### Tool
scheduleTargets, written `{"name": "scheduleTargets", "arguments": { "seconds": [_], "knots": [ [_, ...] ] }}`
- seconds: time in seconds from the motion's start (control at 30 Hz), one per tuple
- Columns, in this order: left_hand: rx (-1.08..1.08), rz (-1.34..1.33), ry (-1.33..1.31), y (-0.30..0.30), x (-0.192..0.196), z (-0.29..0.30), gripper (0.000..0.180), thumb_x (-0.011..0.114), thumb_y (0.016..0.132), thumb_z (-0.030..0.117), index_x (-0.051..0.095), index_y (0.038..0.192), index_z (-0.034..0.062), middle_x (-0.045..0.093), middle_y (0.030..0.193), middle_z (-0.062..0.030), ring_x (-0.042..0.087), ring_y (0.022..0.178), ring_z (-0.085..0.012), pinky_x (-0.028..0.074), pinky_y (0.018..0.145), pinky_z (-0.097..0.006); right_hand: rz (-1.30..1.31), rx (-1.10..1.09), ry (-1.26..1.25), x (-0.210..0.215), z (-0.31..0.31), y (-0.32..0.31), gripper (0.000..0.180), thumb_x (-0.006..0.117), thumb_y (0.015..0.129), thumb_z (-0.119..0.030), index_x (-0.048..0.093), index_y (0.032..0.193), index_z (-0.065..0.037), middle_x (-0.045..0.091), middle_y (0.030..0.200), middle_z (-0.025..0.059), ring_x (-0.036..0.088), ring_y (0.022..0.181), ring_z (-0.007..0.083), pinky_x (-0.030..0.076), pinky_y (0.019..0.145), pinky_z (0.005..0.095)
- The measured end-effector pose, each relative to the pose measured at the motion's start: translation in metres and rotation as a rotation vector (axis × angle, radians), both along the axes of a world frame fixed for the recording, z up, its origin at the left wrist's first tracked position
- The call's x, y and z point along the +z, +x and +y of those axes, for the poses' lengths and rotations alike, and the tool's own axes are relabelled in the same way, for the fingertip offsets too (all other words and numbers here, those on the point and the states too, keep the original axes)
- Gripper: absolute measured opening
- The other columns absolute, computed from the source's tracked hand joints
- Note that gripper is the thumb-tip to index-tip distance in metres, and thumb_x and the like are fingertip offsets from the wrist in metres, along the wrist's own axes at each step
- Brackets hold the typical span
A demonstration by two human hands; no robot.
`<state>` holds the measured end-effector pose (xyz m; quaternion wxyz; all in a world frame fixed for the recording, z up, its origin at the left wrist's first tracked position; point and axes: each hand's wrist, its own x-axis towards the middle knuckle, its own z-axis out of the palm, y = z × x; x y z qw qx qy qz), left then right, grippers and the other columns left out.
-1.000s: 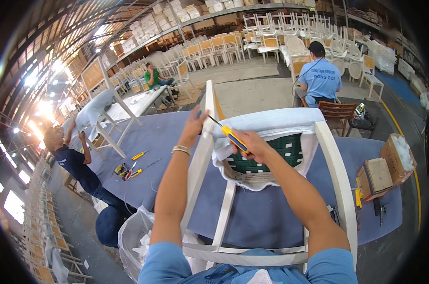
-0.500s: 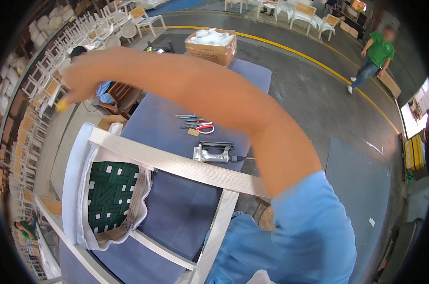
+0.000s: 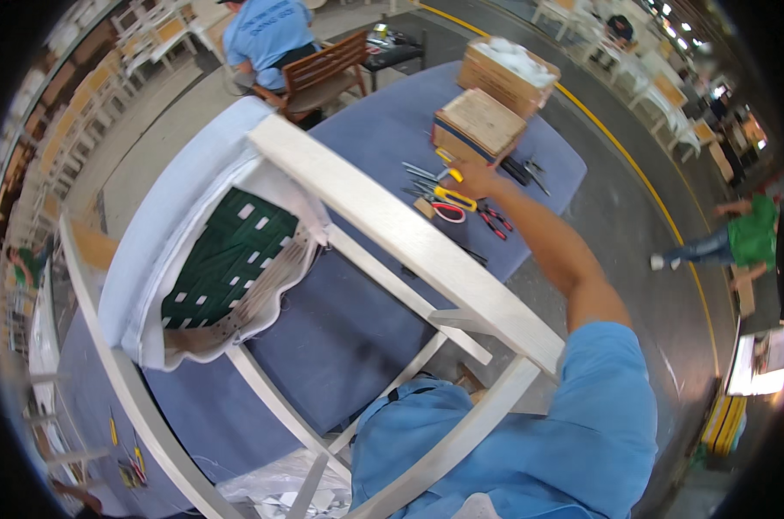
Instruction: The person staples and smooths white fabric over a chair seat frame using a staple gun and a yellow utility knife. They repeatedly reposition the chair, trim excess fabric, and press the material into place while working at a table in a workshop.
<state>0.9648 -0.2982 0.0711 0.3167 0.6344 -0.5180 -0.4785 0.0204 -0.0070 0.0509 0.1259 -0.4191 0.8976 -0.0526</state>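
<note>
Blue padded table (image 3: 383, 147), tools (image 3: 448, 195) scattered; chair-filled workshop.

Around you is a large workshop hall with a grey concrete floor (image 3: 617, 216); a yellow line (image 3: 643, 186) curves across it on your right. The table (image 3: 383, 130) in front of you is covered in blue-grey cloth. Beyond its far edge stands a brown wooden chair (image 3: 323, 78), with a person in a light blue shirt (image 3: 266, 35) just behind it. Rows of pale, unfinished chairs (image 3: 141, 43) fill the far left, and more of them (image 3: 660, 86) stand at the far right under bright ceiling lights (image 3: 669, 9). On the right a person in a green shirt (image 3: 751, 233) is on the open floor. A bright screen-like panel (image 3: 755, 372) glows at the right edge.
</note>
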Motion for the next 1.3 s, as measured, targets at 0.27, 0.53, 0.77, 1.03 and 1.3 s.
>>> {"name": "scheduleTargets", "arguments": {
  "seconds": [0.27, 0.53, 0.77, 1.03, 1.3],
  "knots": [
    [-0.214, 0.188, 0.032, -0.179, 0.164, -0.050, 0.062, 0.046, 0.105, 0.053, 0.046, 0.148, 0.0079, 0.070, 0.107, -0.0131, 0.072, 0.087, -0.0197, 0.060, 0.068, -0.030, -0.975, 0.117, -0.499, 0.230, -0.083, 0.147, 0.059, 0.055, 0.104, -0.046, 0.050, 0.146, -0.005, 0.064, 0.126, 0.0124, 0.062, 0.107, 0.0192, 0.049, 0.098, 0.0371],
    [-0.354, -0.020, -0.178, -0.262, 0.184, -0.031, 0.050, 0.058, 0.101, 0.045, 0.058, 0.120, -0.0008, 0.066, 0.082, -0.0112, 0.066, 0.054, -0.0203, 0.055, 0.048, -0.033, -1.098, 0.119, -0.475, 0.237, -0.109, 0.219, 0.058, 0.069, 0.096, -0.027, 0.044, 0.144, -0.007, 0.067, 0.114, 0.0127, 0.067, 0.069, 0.0170, 0.060, 0.062, 0.0311],
    [-0.383, 0.148, -0.189, -0.235, 0.217, -0.012, 0.058, 0.073, 0.093, 0.046, 0.060, 0.122, -0.0021, 0.066, 0.087, -0.0084, 0.068, 0.059, -0.0165, 0.056, 0.050, -0.029, -0.911, 0.088, -0.678, 0.265, -0.063, 0.266, 0.051, 0.069, 0.093, -0.028, 0.052, 0.134, -0.004, 0.062, 0.099, 0.0083, 0.063, 0.062, 0.0142, 0.054, 0.049, 0.0301],
    [-0.430, 0.201, -0.571, -0.172, 0.261, 0.034, 0.065, 0.073, 0.092, 0.049, 0.059, 0.126, -0.0042, 0.068, 0.090, -0.0110, 0.068, 0.060, -0.0154, 0.057, 0.051, -0.028, -0.683, 0.289, -0.884, 0.311, 0.026, 0.341, 0.045, 0.072, 0.087, -0.013, 0.052, 0.126, -0.001, 0.060, 0.096, 0.0071, 0.061, 0.064, 0.0130, 0.052, 0.049, 0.0280],
    [-0.274, 0.201, -1.034, -0.113, 0.348, 0.108, 0.074, 0.074, 0.092, 0.043, 0.049, 0.145, -0.0012, 0.067, 0.088, -0.0087, 0.069, 0.063, -0.0149, 0.057, 0.055, -0.027, -0.640, 0.566, -1.376, 0.305, 0.034, 0.358, 0.072, 0.080, 0.083, -0.015, 0.042, 0.143, -0.003, 0.060, 0.113, 0.0133, 0.061, 0.072, 0.0175, 0.053, 0.050, 0.0290]
  ]
}}
